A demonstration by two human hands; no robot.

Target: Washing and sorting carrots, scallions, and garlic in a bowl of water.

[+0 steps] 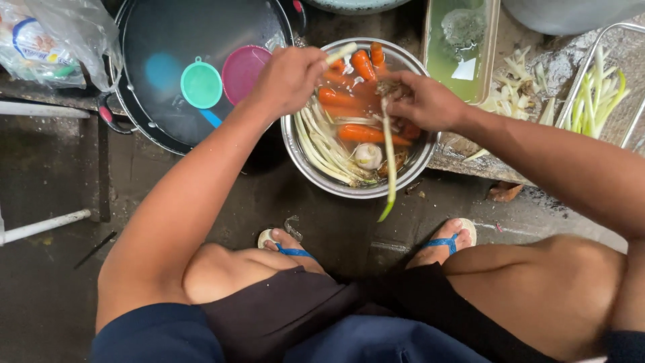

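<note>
Steel round bowl (295, 144) of water on the floor, holding orange carrots (359, 133), pale lemongrass stalks (322, 144) and a white bulb (368, 155). Above bowl's upper left rim: left hand (289, 77) closed on a pale stalk piece (340, 53). Over bowl's right side: right hand (423, 101) closed on root end of a long green-tipped stalk (389, 161), hanging down past the near rim. Left of bowl: black round pan (154, 40) with teal strainer (201, 85) and pink lid (243, 70). Right of bowl: stone ledge (470, 158) with trimmed stalk pieces (514, 87), wire basket (598, 84) of trimmed stalks. Below bowl: feet in blue-strap sandals (443, 242).
</note>
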